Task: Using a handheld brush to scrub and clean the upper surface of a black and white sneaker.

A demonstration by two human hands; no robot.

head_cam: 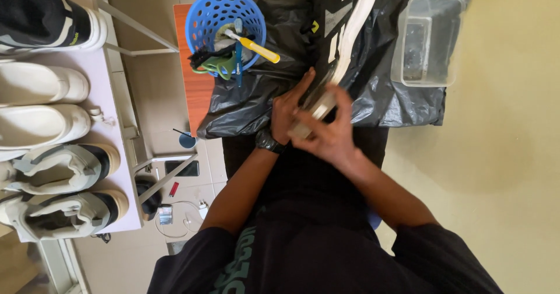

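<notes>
I have a black sneaker (341,20) with a white sole in front of me, its far end stretching away over the black plastic bag (262,95) spread across the table (188,66), its near end at my hands. My left hand (287,114) is clenched round that near end from the left side, thumb up along the upper, a black watch on the wrist. My right hand (328,132) comes in from the right, just below the sneaker's near end, fingers spread and curled about a small pale thing pressed against the sole; what it is I cannot make out. The two hands touch each other around the shoe.

Left of the sneaker on the bag stands a blue perforated basket (224,28) holding a yellow-handled brush (252,46). To its right sits a clear plastic container (427,40). On a white shelf (116,125) far to my left, well apart, lie several white and grey shoes (52,125).
</notes>
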